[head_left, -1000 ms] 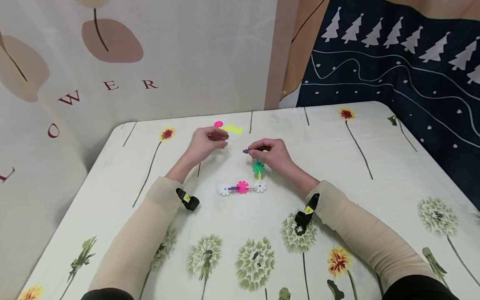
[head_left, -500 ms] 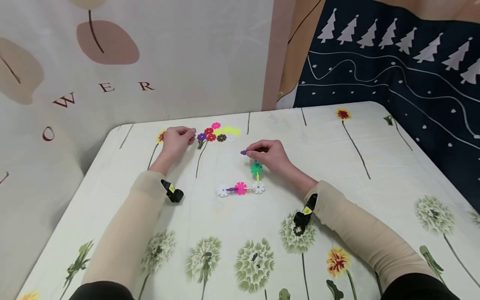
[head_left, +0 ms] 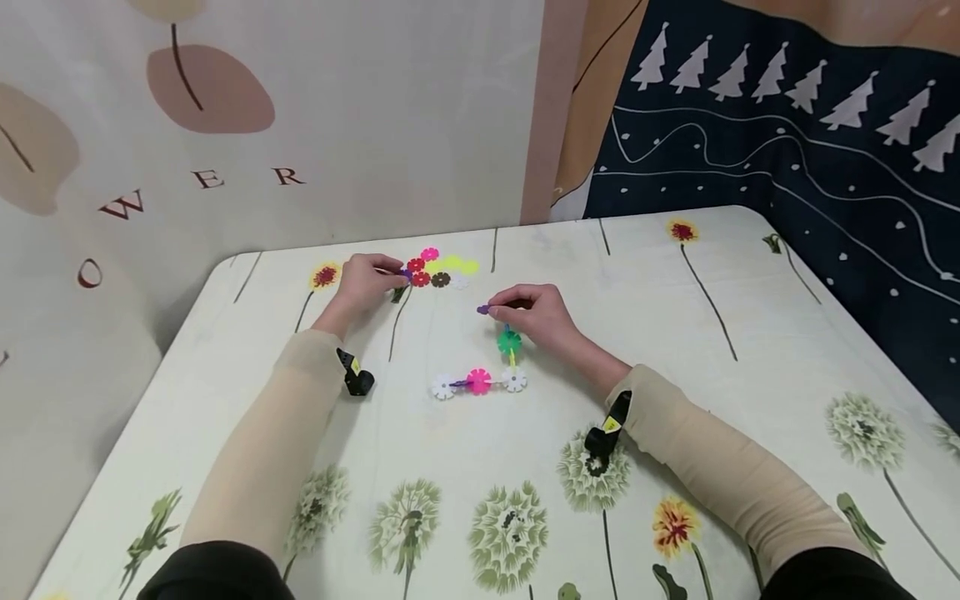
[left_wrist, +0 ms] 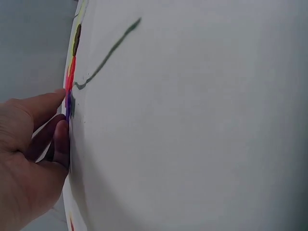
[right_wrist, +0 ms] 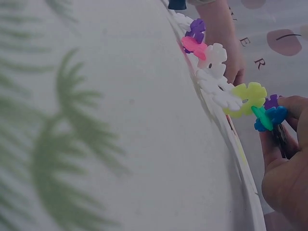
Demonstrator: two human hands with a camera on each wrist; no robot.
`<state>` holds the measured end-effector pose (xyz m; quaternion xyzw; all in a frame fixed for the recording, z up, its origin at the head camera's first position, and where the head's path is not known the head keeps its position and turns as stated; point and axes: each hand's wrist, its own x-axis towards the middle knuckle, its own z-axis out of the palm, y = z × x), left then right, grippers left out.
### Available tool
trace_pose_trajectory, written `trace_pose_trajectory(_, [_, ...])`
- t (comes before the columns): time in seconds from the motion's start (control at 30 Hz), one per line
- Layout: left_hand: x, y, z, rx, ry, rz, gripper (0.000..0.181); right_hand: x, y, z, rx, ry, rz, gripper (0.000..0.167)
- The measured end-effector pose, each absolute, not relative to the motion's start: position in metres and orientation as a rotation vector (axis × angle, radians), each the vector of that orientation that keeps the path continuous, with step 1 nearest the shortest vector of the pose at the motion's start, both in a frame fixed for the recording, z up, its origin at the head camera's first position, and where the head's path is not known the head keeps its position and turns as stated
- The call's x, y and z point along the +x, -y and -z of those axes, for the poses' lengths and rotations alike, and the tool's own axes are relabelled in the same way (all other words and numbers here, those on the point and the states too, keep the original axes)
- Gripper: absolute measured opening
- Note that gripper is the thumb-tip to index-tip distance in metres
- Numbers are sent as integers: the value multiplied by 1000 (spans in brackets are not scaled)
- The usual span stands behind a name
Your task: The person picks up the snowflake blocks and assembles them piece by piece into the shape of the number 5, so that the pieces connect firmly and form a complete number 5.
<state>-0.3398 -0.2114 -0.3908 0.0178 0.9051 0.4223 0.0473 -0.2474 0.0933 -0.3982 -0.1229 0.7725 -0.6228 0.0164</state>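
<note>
At the back of the table, my left hand (head_left: 369, 282) reaches to a loose purple flower disc (head_left: 406, 273). In the left wrist view its forefinger touches the disc's edge, with the thumb apart below. My right hand (head_left: 542, 317) pinches the end of a chain of interlocking plastic flower discs; a purple disc (head_left: 483, 309) sticks out past the fingertips. Blue (right_wrist: 276, 115) and dark (right_wrist: 279, 139) discs show by those fingers. From there the chain runs through a green disc (head_left: 509, 342), a yellow one, a white one (head_left: 514, 380) and a pink one (head_left: 478, 382) to a white end disc (head_left: 443, 387).
Beside the left hand lie loose flower discs: red (head_left: 421, 278), pink (head_left: 430, 254), brown (head_left: 440, 280), yellow (head_left: 453, 264) and a white one. The flower-printed tablecloth (head_left: 660, 317) covers the table, with a pale curtain (head_left: 390, 117) behind it.
My left hand has moved left away from the brown and white discs, uncovering the loose pieces, then back right onto the purple disc. The right hand keeps its hold, nearly still.
</note>
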Motion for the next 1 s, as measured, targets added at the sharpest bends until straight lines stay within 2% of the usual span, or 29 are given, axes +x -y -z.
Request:
trace_pose_trajectory(0.5, [-337, 210, 392, 52, -2773, -1223, 36, -247, -94, 398, -413, -2380, 1951, 15])
trace_pose_trajectory(1.0, [-308, 215, 389, 163, -2719, -1126, 30, -249, -94, 399, -390, -2374, 1940, 15])
